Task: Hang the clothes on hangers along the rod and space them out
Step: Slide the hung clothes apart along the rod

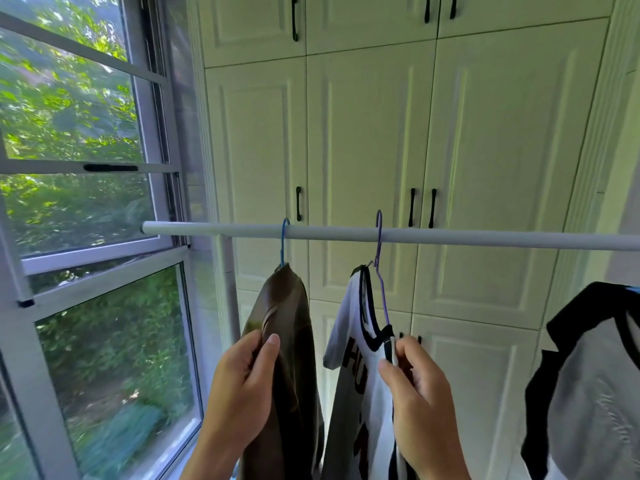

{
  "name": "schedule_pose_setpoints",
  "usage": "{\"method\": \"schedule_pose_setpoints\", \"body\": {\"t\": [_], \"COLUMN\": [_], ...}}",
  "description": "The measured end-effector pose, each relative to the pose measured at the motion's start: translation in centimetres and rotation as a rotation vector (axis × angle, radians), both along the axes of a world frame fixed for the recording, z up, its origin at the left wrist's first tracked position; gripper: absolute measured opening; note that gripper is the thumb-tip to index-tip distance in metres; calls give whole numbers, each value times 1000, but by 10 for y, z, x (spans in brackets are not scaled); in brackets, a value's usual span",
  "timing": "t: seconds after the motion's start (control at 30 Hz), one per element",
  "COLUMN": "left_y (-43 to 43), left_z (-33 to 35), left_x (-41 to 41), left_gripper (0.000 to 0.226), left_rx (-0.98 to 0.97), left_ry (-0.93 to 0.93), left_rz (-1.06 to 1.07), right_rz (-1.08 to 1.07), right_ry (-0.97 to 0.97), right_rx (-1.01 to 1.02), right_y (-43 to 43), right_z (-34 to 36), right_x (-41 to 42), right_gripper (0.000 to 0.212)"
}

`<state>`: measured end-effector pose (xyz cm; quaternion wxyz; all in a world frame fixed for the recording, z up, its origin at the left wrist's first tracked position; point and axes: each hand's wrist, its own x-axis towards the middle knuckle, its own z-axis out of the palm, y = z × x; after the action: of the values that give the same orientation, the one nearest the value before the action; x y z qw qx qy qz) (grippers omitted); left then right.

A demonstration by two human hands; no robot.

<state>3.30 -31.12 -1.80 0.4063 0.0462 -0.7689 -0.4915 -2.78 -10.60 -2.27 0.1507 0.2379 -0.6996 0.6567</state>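
A white round rod (450, 236) runs nearly level across mid-frame. From it a brown garment (287, 323) on a blue wire hanger (283, 242) and a white black-trimmed T-shirt (349, 334) on a purple wire hanger (379, 244) hang lengthwise downward at lower centre. The grip of the left hand (239, 386) pinches the brown garment and that of the right hand (419, 393) pinches the T-shirt's edge, with a glass window (104, 116) at left and white panelled cupboards (363, 133) behind.

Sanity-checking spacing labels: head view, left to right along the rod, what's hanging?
Along the rod: blue hanger with brown garment → purple hanger with white shirt → grey-and-black shirt.
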Motion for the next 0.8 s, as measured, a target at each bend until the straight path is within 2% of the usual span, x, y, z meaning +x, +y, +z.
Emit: {"method": "schedule_pose_setpoints", "body": {"t": [0.33,0.4,0.53,0.67,0.8], "left_y": [-14,-11,-7,-10,-10], "left_z": [-22,-23,-27,-32,-33], "left_x": [-1,0,0,2,4], "left_gripper": [48,47,51,55,51], "left_rx": [51,70,47,56,44], "left_ry": [-9,-4,-19,-22,7], "left_rz": [-36,-47,12,27,19], "right_rz": [55,77,56,82,52], "right_ry": [-46,-54,-75,-67,-96], "right_rx": [-73,-69,-60,-78,-118], "right_y": [-17,-18,-18,-19,-20], "right_z": [-10,-11,-13,-14,-20], "right_x": [4,5,1,2,-1], "right_gripper": [27,30,55,43,52]}}
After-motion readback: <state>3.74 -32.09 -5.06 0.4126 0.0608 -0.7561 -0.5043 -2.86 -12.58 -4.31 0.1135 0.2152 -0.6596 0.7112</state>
